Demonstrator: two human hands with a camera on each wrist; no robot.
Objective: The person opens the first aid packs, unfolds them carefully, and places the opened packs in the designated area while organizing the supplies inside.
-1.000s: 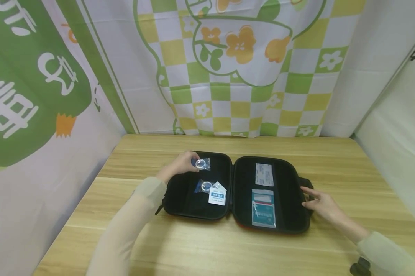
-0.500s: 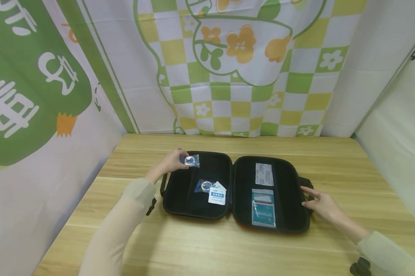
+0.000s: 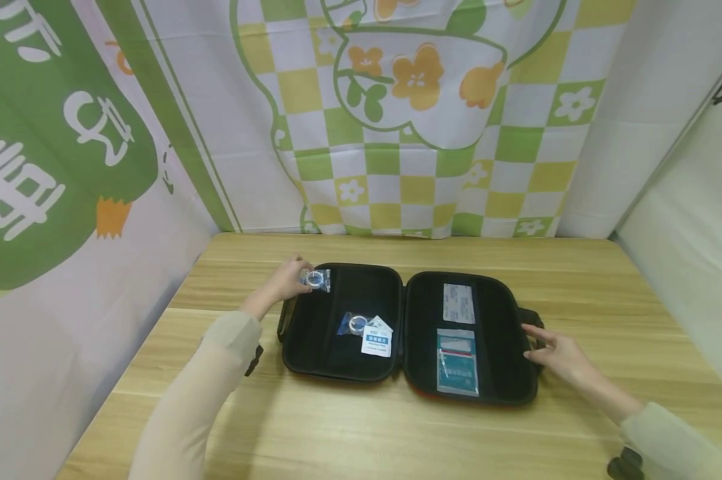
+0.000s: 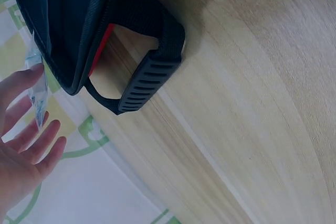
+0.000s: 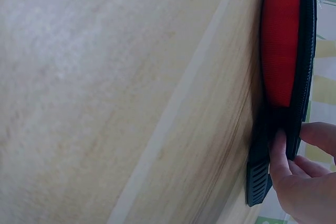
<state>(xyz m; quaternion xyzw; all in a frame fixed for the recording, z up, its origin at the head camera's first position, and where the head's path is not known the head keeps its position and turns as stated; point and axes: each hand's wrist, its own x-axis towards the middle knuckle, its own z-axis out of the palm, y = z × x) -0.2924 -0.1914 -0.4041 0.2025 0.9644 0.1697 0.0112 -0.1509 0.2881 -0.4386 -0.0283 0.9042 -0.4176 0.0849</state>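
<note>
A zip-up case [image 3: 313, 343] with black lining and a red outside [image 5: 282, 40] lies spread flat on the table. Between thumb and fingers, my left hand [image 3: 281, 280] pinches a clear and blue plastic packet [image 3: 319, 281] holding a white ring-shaped roll, over the far left corner of the case. The left wrist view shows that packet [image 4: 39, 95] edge-on, just outside the zipped rim. My right hand [image 3: 561, 357] grips the case's right edge beside its handle, thumb on the rim. A similar packet [image 3: 355, 324] and white-and-blue alcohol pad sachets [image 3: 375, 342] lie in the left half.
In the right half lie a pale printed packet [image 3: 459, 303] and a green packet [image 3: 458, 367] in clear wrap. A black carry handle [image 4: 149, 80] sticks out from the left side. Printed curtains [image 3: 409, 167] hang behind the wooden table [image 3: 361, 433].
My left hand has carried the pinched packet leftward, from above the left half's interior to its far left corner. My right hand stays at the right edge.
</note>
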